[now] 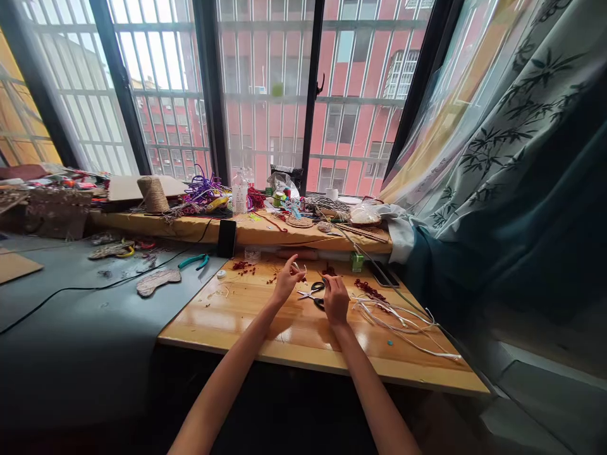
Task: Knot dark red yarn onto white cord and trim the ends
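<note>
My left hand (285,282) is raised over the wooden table, its thumb and fingers pinched round a short white cord (297,268). To its right, my right hand (336,299) is closed, fingertips together; a thin dark tip shows there, too small to name. Scissors (307,295) with black handles lie on the table between the hands, blades spread, partly behind my right hand. Dark red bits (243,267) are scattered left of my left hand, and a dark red clump (370,291) lies right of my right hand.
Loops of white cord (403,323) spread over the table's right side, near a phone (385,275) and a small green box (356,261). Teal pliers (194,260) lie on the grey surface at left. A cluttered ledge (303,238) with a twine cone (153,194) runs behind.
</note>
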Tool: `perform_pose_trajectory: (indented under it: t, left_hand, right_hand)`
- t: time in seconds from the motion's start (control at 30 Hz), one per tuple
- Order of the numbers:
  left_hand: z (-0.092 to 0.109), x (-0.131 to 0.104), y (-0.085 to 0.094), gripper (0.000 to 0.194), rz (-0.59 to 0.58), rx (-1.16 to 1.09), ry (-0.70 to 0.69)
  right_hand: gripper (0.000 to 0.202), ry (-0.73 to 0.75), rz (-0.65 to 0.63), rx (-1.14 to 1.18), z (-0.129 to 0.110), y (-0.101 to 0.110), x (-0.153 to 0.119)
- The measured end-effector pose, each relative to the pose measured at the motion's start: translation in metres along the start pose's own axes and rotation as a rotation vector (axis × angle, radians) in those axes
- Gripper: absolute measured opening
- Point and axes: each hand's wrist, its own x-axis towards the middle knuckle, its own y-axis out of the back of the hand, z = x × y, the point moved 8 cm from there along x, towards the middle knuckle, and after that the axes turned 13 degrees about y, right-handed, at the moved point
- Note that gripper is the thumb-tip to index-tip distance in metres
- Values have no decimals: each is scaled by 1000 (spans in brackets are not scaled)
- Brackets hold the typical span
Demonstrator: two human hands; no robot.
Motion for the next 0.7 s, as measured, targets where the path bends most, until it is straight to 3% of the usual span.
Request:
perform_pose_trajectory:
  t: [0.13,0.33,0.5,0.7]
  left_hand:
    - [0,3,4,30,10,13,28]
    - [3,3,10,20,33,-16,48]
    - [0,4,10,21,14,-62,51]
    - [5,0,4,26,-80,-101,69]
  right_hand:
    - [36,-50,5,9,5,-2,-2]
    - [36,-109,-12,98,8,-6,-2]
    - [39,-207,1,246,11,-6,-2]
    - [31,-271,-124,499,3,-19,-3]
